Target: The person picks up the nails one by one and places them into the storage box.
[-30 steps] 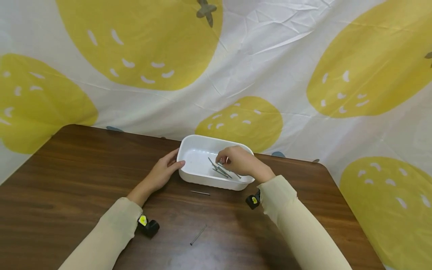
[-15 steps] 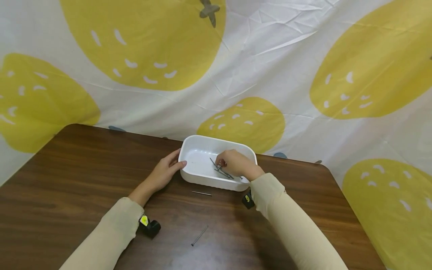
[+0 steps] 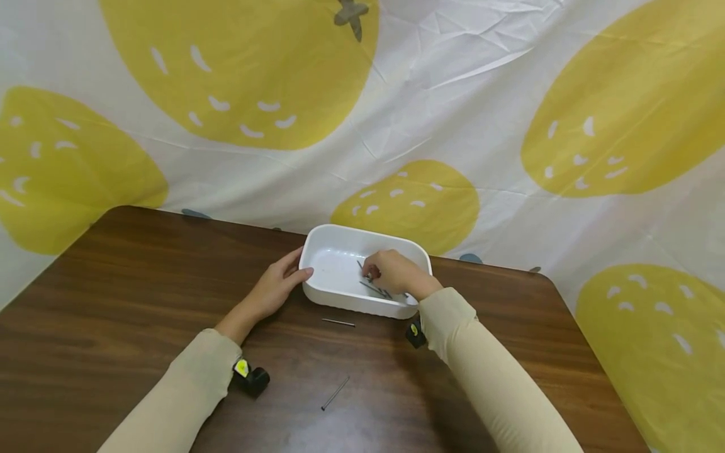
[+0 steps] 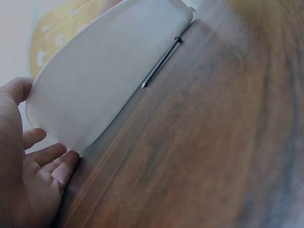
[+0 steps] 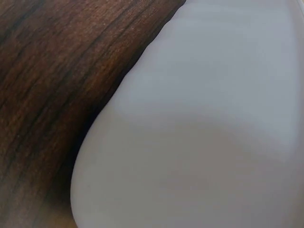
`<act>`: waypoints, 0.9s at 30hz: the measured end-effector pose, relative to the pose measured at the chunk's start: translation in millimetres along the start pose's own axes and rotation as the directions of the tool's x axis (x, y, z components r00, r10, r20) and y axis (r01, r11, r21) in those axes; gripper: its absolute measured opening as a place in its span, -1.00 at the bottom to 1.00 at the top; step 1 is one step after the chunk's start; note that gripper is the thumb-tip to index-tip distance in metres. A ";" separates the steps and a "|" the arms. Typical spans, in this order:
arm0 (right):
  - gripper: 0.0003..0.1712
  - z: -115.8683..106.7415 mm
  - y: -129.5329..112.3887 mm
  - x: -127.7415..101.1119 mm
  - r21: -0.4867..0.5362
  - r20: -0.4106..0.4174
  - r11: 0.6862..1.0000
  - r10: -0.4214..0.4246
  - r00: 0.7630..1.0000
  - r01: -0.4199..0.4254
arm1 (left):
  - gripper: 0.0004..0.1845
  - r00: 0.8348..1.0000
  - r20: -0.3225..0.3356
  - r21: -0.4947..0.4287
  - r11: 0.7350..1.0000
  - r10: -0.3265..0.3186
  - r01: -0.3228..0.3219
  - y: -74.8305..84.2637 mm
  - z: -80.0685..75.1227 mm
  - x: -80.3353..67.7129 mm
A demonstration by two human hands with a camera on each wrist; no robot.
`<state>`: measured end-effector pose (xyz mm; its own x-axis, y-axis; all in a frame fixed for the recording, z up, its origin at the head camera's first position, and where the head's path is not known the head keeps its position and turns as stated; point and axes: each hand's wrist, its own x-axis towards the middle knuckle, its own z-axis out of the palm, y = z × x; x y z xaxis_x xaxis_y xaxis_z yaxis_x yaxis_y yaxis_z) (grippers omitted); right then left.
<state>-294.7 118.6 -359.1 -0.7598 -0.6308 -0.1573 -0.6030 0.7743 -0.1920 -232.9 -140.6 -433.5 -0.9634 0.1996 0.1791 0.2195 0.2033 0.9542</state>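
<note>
The left hand [image 3: 275, 290] rests with relaxed fingers against the end wall of the white plastic tray [image 3: 331, 297]. Inside the tray, the right hand [image 3: 396, 274] pinches one of the nails [image 3: 375, 289] heaped beneath its fingertips. A loose nail [image 3: 338, 323] lies on the wooden table [image 3: 113, 302] just nearer than both hands.

- The table [image 3: 141, 296] was dark wood-grain, smooth with a soft sheen; the left wrist view showed fine streaked grain.
- The tray [image 3: 334, 296] looked like white plastic, smooth and faintly glossy inside, more matt on its outer wall [image 4: 104, 85].
- The nails in the tray [image 3: 375, 288] were thin grey metal, dull rather than bright.
- The nail beside the tray [image 3: 338, 323] and the nail nearer the table edge [image 3: 334, 394] were the same dark, matt metal.
- The backdrop [image 3: 453, 94] was thin creased cloth or sheeting, matt, printed yellow on white.
- The sleeves [image 3: 187, 390] were soft, matt cream knit fabric.
</note>
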 end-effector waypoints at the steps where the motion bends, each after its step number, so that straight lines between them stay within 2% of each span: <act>1: -0.78 0.3 0.3 0.6 -0.002 0.002 1.000 0.003 1.000 -0.003 | -0.32 1.000 0.000 0.000 1.000 -0.001 0.001 0.0 0.0 0.1; 7: -0.80 -6.1 -1.9 -2.7 -0.009 0.006 1.000 0.011 1.000 -0.011 | -0.31 1.000 0.003 0.009 1.000 -0.003 0.003 0.6 -0.1 1.0; 12: -0.81 -18.5 -6.8 -11.7 -0.010 -0.021 1.000 0.009 1.000 -0.009 | -0.31 1.000 0.005 0.010 1.000 -0.003 0.003 1.9 0.2 1.7; 17: -0.82 -30.0 -14.6 -26.4 -0.028 -0.085 0.998 -0.052 0.995 0.050 | -0.32 1.000 0.005 0.005 1.000 -0.001 0.001 2.2 0.3 1.6; 22: -0.80 -34.3 -26.8 -46.8 -0.054 -0.156 0.990 -0.136 0.978 0.129 | -0.31 1.000 0.009 0.002 1.000 -0.002 0.002 1.2 0.6 0.7; 27: -0.78 -35.4 -41.9 -71.0 -0.014 -0.190 0.986 -0.167 0.968 0.167 | -0.31 1.000 0.012 -0.001 1.000 -0.007 0.007 0.1 -0.1 -0.2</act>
<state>-224.1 132.8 -305.6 -0.6806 -0.7299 0.0635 -0.7250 0.6584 -0.2024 -232.7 -140.7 -433.4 -0.9630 0.2094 0.1698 0.2127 0.2033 0.9557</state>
